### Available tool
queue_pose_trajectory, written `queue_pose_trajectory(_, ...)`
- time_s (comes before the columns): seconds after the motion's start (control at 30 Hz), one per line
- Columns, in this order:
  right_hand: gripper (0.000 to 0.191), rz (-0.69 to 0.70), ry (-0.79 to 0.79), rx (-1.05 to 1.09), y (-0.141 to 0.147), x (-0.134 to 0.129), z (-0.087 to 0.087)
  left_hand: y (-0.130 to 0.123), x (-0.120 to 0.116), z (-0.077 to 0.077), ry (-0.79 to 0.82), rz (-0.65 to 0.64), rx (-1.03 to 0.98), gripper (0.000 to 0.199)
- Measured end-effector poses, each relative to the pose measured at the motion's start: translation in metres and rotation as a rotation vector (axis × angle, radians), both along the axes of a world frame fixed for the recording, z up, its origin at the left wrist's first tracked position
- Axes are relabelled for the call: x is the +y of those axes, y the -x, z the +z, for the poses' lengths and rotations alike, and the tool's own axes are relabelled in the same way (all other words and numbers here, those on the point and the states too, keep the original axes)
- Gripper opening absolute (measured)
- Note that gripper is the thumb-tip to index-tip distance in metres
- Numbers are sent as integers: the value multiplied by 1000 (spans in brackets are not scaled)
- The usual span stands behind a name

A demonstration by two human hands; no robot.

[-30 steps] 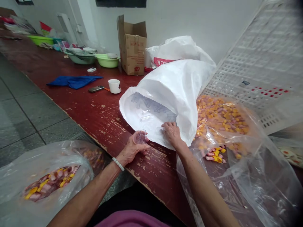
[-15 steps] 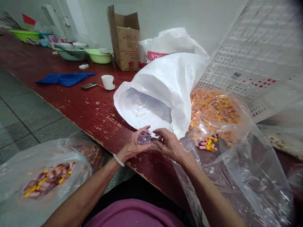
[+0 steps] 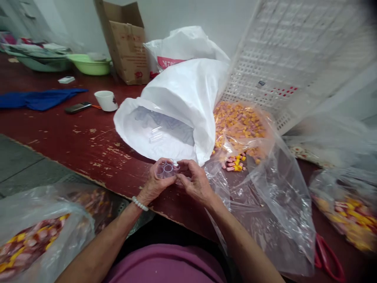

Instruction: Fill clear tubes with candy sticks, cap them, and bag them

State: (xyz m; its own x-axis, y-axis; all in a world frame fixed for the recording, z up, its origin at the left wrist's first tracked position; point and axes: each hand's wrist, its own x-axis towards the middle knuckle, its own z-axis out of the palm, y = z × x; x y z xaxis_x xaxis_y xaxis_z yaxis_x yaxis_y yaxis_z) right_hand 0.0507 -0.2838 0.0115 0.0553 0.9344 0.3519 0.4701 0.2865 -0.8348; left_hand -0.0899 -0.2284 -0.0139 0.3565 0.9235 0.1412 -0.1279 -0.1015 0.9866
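Observation:
Several clear plastic tubes (image 3: 168, 168) stand bunched together with their round open ends facing me. My left hand (image 3: 156, 179), wearing a beaded bracelet, is wrapped around the bunch. At its right side, my right hand (image 3: 193, 179) pinches a tube at the edge between thumb and fingers; part of it is hidden. Just beyond both hands lies a white woven sack (image 3: 176, 88), its mouth open towards me. Loose clear tubes (image 3: 156, 135) lie inside the sack.
Orange-and-pink small pieces (image 3: 240, 122) fill a clear bag at right, beneath a leaning white plastic crate (image 3: 265, 70). Red-handled scissors (image 3: 328, 257) lie at lower right. A cup (image 3: 106, 101), phone (image 3: 78, 107) and cardboard box (image 3: 129, 51) stand or lie at left. Another filled bag (image 3: 73, 228) sits below.
My view has turned right, so the scissors and a further bag of pieces now show. My right hand has come closer against the tubes. The left hand keeps its hold.

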Motion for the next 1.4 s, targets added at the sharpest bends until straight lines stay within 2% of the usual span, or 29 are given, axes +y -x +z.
queue_pose_trajectory(0.07, 27, -50, -60, -77, -11, -4, 4, -3, 1, -3, 25, 37, -14, 48)
queue_pose_trajectory(0.13, 22, -166, -112, -150, -37, -8, 6, -5, 2, -5, 62, 43, -30, 50)
queue_pose_trajectory(0.23, 22, -491, -85, -298, -102, -17, 0, -7, 2, -4, 84, 10, -29, 48)
queue_pose_trajectory(0.27, 25, -611, -32, -373, -125, -20, -5, -8, 1, -2, 82, 0, -19, 47)
queue_pose_trajectory(0.3, 27, -666, 46, -460, -146, -23, -11, -9, 0, -1, 76, -8, -4, 46)
queue_pose_trajectory(0.37, 24, -646, 102, -528, -178, -28, -24, -11, -3, 1, 63, -27, 21, 45)
queue_pose_trajectory(0.47, 22, -538, 125, -589, -195, -29, -39, -17, -9, 4, 52, -70, 44, 44)
queue_pose_trajectory(0.63, 20, -485, 185, -719, -189, -28, -45, -29, -21, 11, 41, -137, 116, 40)
queue_pose_trajectory(0.73, 24, -468, 163, -645, -181, -34, -40, -31, -24, 11, 1, -149, 159, 37)
queue_pose_trajectory(0.83, 28, -514, 52, -398, -157, -48, -22, -30, -24, 7, -61, -163, 197, 36)
queue_pose_trajectory(0.9, 26, -475, -34, -276, -131, -58, -4, -30, -24, 4, -100, -185, 220, 35)
queue_pose_trajectory(1.03, 16, -225, -121, -324, -79, -69, 27, -34, -28, 2, -246, -212, 301, 32)
queue_pose_trajectory(1.1, 20, -140, -135, -387, -64, -71, 33, -37, -31, 3, -302, -230, 320, 32)
queue_pose_trajectory(1.17, 26, -102, -131, -411, -59, -71, 35, -39, -34, 5, -293, -261, 307, 31)
queue_pose_trajectory(1.27, 35, -131, -127, -360, -62, -73, 35, -40, -37, 5, -226, -273, 272, 30)
queue_pose_trajectory(1.4, 33, -295, -173, -332, -61, -76, 26, -42, -37, 2, -99, -263, 193, 32)
